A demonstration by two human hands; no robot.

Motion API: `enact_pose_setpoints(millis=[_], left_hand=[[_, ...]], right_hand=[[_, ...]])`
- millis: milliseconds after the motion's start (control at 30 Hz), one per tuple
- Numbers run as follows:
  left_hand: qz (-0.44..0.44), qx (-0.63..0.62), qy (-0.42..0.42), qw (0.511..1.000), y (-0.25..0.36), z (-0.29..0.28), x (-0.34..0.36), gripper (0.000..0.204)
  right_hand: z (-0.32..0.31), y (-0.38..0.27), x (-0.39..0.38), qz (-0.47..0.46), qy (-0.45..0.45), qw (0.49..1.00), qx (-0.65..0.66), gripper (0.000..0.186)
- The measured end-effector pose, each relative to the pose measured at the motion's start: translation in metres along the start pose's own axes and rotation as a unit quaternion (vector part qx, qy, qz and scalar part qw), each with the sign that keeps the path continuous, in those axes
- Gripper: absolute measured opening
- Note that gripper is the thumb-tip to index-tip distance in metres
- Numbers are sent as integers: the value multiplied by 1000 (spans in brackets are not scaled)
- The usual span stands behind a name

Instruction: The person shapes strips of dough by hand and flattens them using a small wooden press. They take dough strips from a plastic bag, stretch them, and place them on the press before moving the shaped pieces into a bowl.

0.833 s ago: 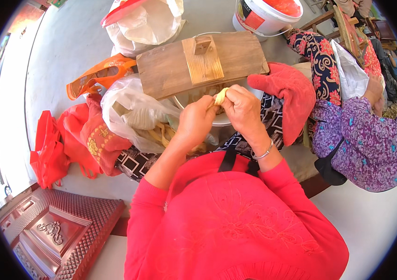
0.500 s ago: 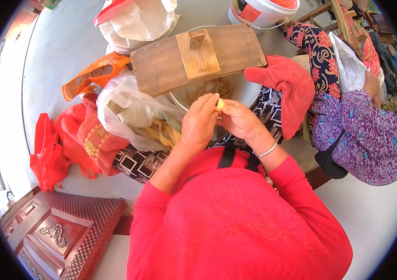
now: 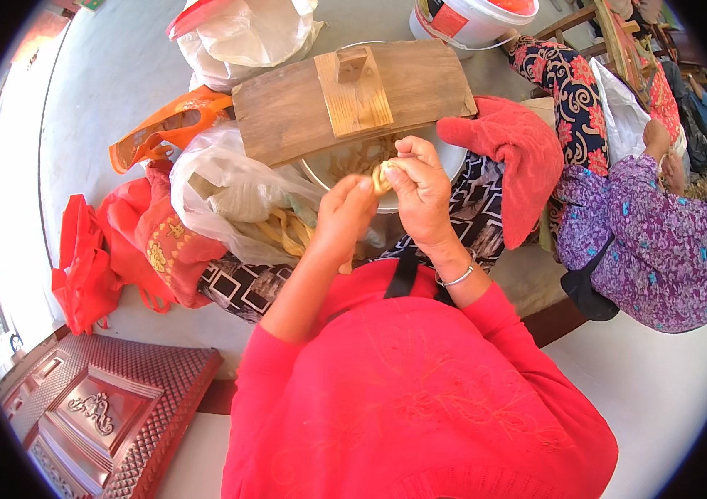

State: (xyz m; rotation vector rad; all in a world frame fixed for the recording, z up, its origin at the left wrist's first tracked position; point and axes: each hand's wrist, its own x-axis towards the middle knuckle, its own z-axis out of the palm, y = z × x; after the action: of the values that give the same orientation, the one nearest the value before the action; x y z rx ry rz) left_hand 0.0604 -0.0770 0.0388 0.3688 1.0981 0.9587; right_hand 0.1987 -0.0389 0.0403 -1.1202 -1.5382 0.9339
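Observation:
A small folded yellow strip (image 3: 382, 177), its kind unclear, is held between my two hands above a white bucket (image 3: 447, 156). My left hand (image 3: 343, 214) pinches its left end, the fingers curled. My right hand (image 3: 426, 198), a silver bangle at its wrist, presses the other end between thumb and bent fingers. Inside the bucket lie many brownish-yellow pieces (image 3: 353, 160). A curved wooden board (image 3: 283, 116) with a block (image 3: 353, 91) fixed on it spans the bucket's far part and hides some of the inside. More yellow strips (image 3: 285, 235) show beside my left forearm.
Clear plastic bag (image 3: 204, 179), orange bag (image 3: 141, 143) and red bags (image 3: 83, 266) crowd the left. A red cloth (image 3: 515, 158) drapes at the right, near a person in purple patterned clothing (image 3: 644, 233). Beyond stand a white sack (image 3: 245, 41) and another bucket (image 3: 465, 25).
My hands have drawn slightly apart, the left lower and the right turned upward. More of the yellow strip shows between them.

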Motion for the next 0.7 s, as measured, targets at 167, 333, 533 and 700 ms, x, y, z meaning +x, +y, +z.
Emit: enact_pose_setpoints(millis=[167,333,533,700], left_hand=[[92,93,-16,991,-12,-30,-19,8],[366,472,136,790,-25,-49,-22,3],[489,525,67,693,15,-20,-19,10],[461,485,29,743,20,-30,-15,9]], right_hand=[[-1,0,-11,67,2,995,74,5],[-37,-7,11,9,45,999,12,6],[-46,-26,26,193,-275,942,-3,24],[-52,-14,17,44,-383,906,-174,27]])
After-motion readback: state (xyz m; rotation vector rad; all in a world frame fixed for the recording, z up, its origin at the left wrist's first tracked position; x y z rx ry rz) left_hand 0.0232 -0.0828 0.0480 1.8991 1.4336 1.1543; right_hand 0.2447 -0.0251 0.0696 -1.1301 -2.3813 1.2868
